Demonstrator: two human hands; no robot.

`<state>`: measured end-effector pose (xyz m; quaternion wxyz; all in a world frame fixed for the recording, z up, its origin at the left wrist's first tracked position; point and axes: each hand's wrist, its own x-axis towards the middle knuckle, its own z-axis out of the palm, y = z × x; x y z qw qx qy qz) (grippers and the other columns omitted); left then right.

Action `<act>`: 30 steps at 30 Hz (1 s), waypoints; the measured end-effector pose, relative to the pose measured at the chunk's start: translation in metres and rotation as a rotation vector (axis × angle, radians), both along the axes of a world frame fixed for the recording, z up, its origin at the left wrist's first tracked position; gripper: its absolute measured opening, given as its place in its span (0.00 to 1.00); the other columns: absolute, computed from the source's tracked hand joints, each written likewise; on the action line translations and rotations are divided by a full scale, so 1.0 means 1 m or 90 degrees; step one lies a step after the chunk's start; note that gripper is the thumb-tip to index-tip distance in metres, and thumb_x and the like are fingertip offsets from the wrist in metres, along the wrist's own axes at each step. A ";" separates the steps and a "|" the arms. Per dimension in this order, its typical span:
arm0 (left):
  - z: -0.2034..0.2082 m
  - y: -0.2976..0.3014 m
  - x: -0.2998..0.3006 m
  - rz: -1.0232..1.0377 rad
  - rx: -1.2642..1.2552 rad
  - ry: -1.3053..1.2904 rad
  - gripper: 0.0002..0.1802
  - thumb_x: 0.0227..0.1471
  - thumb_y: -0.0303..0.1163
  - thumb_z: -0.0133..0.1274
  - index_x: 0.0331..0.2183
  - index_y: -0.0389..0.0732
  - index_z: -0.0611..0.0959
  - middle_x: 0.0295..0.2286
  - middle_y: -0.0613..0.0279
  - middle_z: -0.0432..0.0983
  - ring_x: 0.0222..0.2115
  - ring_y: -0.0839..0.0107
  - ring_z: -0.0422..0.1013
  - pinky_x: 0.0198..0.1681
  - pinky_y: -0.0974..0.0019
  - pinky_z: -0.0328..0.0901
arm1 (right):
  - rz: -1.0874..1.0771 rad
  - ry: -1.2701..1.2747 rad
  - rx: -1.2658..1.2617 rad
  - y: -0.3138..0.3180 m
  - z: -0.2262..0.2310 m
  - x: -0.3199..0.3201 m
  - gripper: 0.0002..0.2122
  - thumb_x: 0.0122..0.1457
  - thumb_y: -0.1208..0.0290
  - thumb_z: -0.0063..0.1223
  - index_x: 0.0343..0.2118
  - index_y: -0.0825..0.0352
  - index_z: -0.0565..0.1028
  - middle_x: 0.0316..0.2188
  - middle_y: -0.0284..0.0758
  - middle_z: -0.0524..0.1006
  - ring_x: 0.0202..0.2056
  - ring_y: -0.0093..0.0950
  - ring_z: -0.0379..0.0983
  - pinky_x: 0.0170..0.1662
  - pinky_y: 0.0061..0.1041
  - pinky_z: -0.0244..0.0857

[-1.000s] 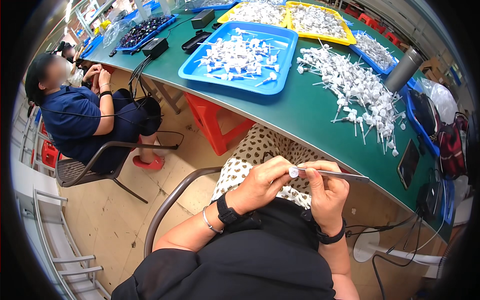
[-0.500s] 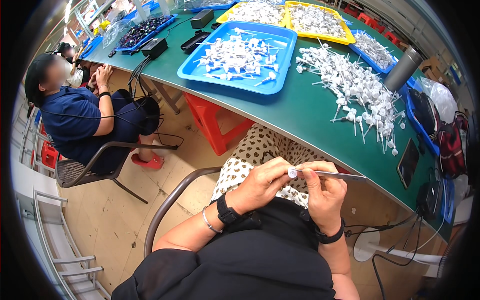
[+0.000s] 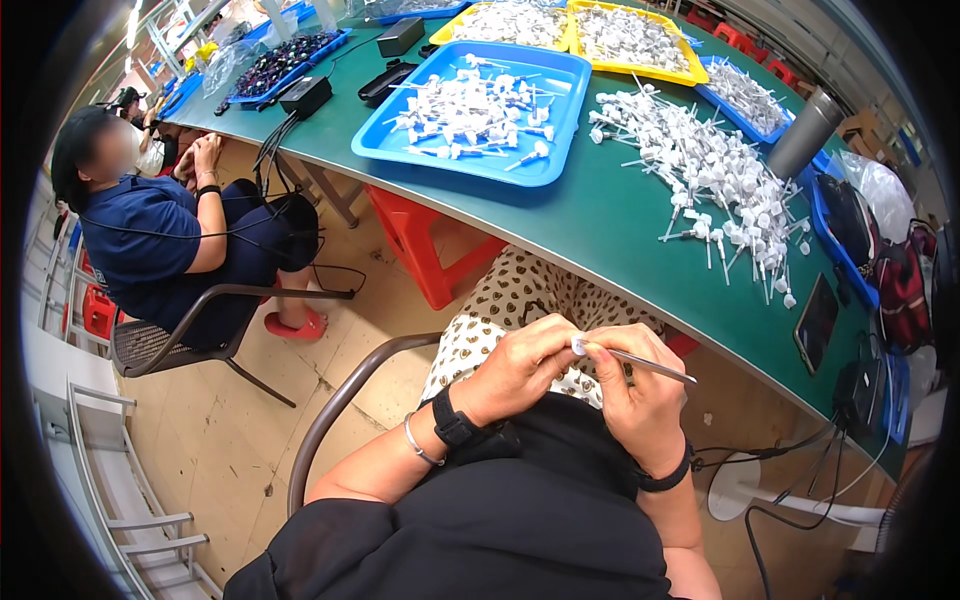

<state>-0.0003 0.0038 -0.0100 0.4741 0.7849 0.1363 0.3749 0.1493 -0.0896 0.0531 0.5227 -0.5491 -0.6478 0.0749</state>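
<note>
Fingers of my left hand [image 3: 522, 368] are closed in a pinch on a small white part [image 3: 578, 346], located over my lap at the fingertips. Its pale, rounded face shows; the remainder is hidden behind the fingers, so its own long axis cannot be read.

My right hand [image 3: 640, 392] is closed around a slim grey metal tool [image 3: 655, 367], thumb tip at the white part's edge. Tool orientation: long axis slanting across the view, inner end directed left toward the white part, free end projecting past my right fingers toward the lower right. The inner end is covered by my fingers; I cannot tell whether it contacts the part.

Each wrist carries a black band [image 3: 455, 425]. Beneath both hands are my patterned trousers [image 3: 500, 312].

Beyond my knees is the edge of a green table [image 3: 500, 212]. On it, ahead, sits a blue tray [image 3: 450, 168] containing white stemmed pieces [image 3: 470, 112] lying in mixed directions. To its right, a loose heap [image 3: 705, 165] of similar pieces lies directly on the surface. A phone [image 3: 817, 320] lies near the right-hand edge; a grey bottle [image 3: 805, 135] stands beside the heap. Farther back, two yellow trays [image 3: 640, 72] hold more white pieces. At left, well apart from me, a seated co-worker [image 3: 150, 225] wears dark blue.
</note>
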 end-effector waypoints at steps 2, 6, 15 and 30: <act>0.002 0.001 -0.001 -0.012 -0.042 -0.010 0.08 0.62 0.22 0.53 0.43 0.33 0.81 0.33 0.58 0.75 0.27 0.71 0.74 0.31 0.68 0.70 | 0.015 0.091 -0.023 -0.001 -0.006 0.003 0.04 0.60 0.81 0.59 0.38 0.71 0.78 0.31 0.37 0.80 0.29 0.29 0.78 0.32 0.25 0.71; 0.013 0.003 -0.004 -0.051 -0.114 -0.027 0.10 0.65 0.27 0.50 0.44 0.34 0.82 0.34 0.61 0.75 0.29 0.74 0.74 0.32 0.71 0.71 | 0.019 0.398 -0.020 -0.006 -0.003 0.004 0.06 0.65 0.80 0.55 0.41 0.76 0.77 0.39 0.37 0.79 0.37 0.24 0.79 0.42 0.22 0.75; 0.027 0.013 -0.009 -0.053 -0.121 -0.020 0.12 0.65 0.30 0.53 0.44 0.32 0.83 0.35 0.62 0.76 0.29 0.77 0.74 0.33 0.72 0.71 | -0.011 0.425 0.031 -0.010 0.002 0.015 0.08 0.67 0.76 0.53 0.44 0.74 0.73 0.38 0.41 0.81 0.37 0.25 0.79 0.44 0.24 0.76; 0.107 0.173 0.039 0.323 0.437 0.133 0.26 0.51 0.33 0.65 0.51 0.38 0.79 0.45 0.49 0.79 0.45 0.54 0.75 0.49 0.59 0.70 | -0.104 0.402 0.142 -0.020 0.018 0.053 0.09 0.68 0.72 0.52 0.43 0.73 0.73 0.38 0.42 0.81 0.36 0.26 0.80 0.42 0.25 0.77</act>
